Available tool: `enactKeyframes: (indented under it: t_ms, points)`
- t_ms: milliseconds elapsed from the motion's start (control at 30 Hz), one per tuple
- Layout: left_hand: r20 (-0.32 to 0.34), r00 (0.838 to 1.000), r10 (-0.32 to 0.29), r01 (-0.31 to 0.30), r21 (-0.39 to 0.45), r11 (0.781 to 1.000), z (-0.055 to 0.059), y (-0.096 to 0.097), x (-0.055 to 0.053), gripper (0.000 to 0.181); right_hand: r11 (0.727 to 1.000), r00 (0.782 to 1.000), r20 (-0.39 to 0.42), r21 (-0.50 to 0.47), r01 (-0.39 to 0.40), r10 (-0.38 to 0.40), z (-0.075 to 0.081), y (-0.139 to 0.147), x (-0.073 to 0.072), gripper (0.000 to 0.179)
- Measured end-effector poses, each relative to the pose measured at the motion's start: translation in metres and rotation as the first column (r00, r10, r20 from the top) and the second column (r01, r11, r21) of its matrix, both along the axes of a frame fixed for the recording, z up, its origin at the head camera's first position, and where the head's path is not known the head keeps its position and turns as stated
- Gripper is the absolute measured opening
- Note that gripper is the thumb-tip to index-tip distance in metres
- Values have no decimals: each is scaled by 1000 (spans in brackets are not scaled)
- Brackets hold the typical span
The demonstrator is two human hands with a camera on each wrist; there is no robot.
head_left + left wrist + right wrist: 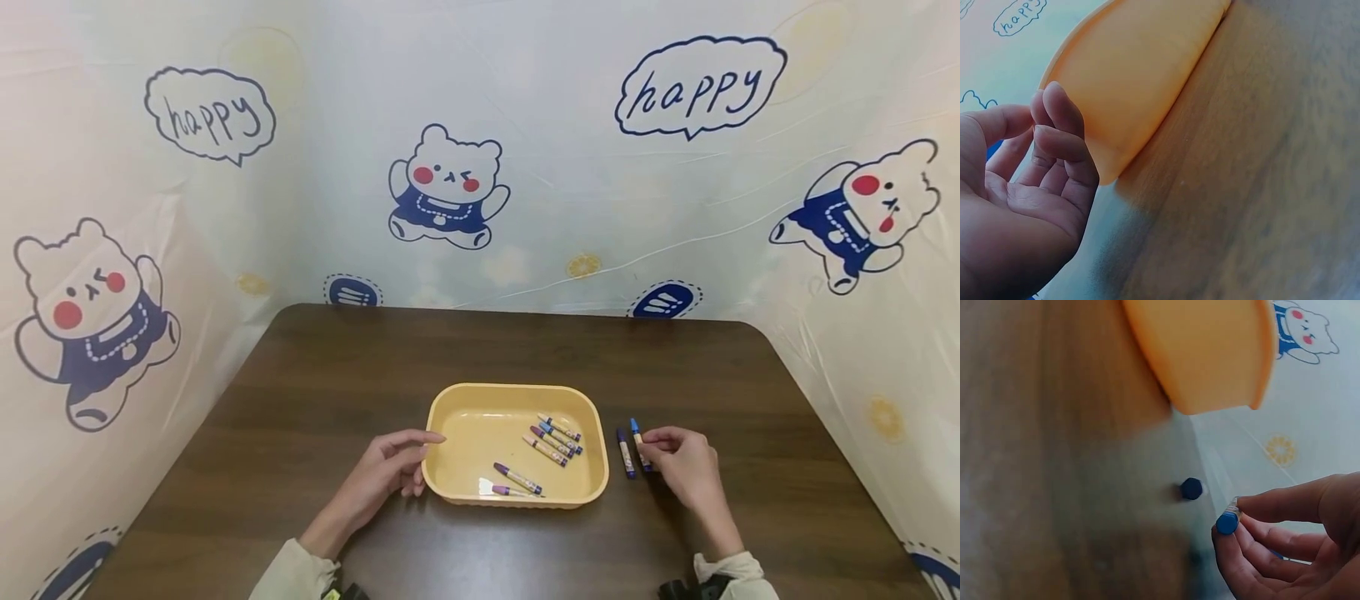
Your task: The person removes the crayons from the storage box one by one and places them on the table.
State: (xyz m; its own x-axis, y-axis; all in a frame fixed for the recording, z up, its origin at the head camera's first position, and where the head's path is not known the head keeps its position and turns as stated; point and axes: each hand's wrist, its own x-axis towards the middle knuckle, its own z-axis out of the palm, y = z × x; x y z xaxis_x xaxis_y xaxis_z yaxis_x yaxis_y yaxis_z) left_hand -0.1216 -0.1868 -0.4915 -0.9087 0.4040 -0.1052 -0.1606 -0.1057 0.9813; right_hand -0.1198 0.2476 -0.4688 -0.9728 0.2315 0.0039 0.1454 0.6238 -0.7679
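A yellow plastic tray (457, 417) stands on the table, with several crayons (547, 450) lying inside. My left hand (386, 467) is at its left end, one digit over the rim and curled fingers against the outside wall; in the left wrist view the fingertips meet right at the tray's edge (1122, 75). To the right of the tray, my right hand (682, 467) pinches a blue crayon (634, 428) between thumb and fingertips, its blue end (1227, 524) towards the right wrist camera. Just left of it lies a dark purple-blue crayon (626, 454).
Inside the tray, one group of crayons lies towards the right, and a purple crayon (517, 479) and a pink-violet one (504, 491) lie near the front wall. The brown table (337, 358) is surrounded by a printed curtain (540, 217) at the back and sides.
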Motion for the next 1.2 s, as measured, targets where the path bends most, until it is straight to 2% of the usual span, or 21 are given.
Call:
enactKeyframes:
  t_ms: [300,567,900,1200]
  points:
    - [-4,1000,5,-5,-3,1000,-1,0,-1,37,1000,1000,26,7,-17,17,-8,-6,0,15]
    - [11,1000,11,-11,2,1000,-1,0,0,37,987,996,56,138,-84,77,-6,-13,1,32]
    - [6,1000,12,-12,-7,1000,0,-2,-1,37,980,996,37,179,-90,85,-6,-15,-2,24]
    - [19,1000,7,-7,8,1000,0,-2,0,38,973,995,57,216,-88,77,-4,-16,2,27]
